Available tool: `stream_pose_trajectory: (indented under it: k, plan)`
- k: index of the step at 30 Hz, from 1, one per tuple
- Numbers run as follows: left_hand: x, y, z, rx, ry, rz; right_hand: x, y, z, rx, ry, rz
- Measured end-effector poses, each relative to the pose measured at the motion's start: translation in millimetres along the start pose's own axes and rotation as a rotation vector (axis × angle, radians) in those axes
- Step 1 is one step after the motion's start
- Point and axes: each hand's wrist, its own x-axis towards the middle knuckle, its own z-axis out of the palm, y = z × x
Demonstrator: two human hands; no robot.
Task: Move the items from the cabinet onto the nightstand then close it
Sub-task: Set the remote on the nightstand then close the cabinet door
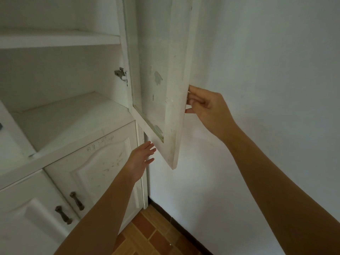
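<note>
Head view shows the right hand (206, 105) pinching the free edge of the open cabinet door (174, 100), while the left hand (142, 159) is spread just beneath its lower corner. Fingers could get caught against the frame (door swung fast). Chipped white paint, flat glass pane; visible shelves (60, 40) bare.

Faint pencil scribbles on lower cabinet door (103, 161), top edge, approx. "A8" + more marks; illegible. No other txt.
</note>
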Motion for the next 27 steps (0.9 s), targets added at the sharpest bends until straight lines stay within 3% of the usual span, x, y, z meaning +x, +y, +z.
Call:
stream_pose_trajectory:
  k: [14, 27]
  plan:
    - [-58, 19, -67, 0.336, -0.069, 0.020, -17, -37, 78, -0.006, 0.028, 0.003]
    - [-98, 51, -137, 0.647, 0.045, 0.167, -3, -70, 173, -0.173, -0.209, -0.100]
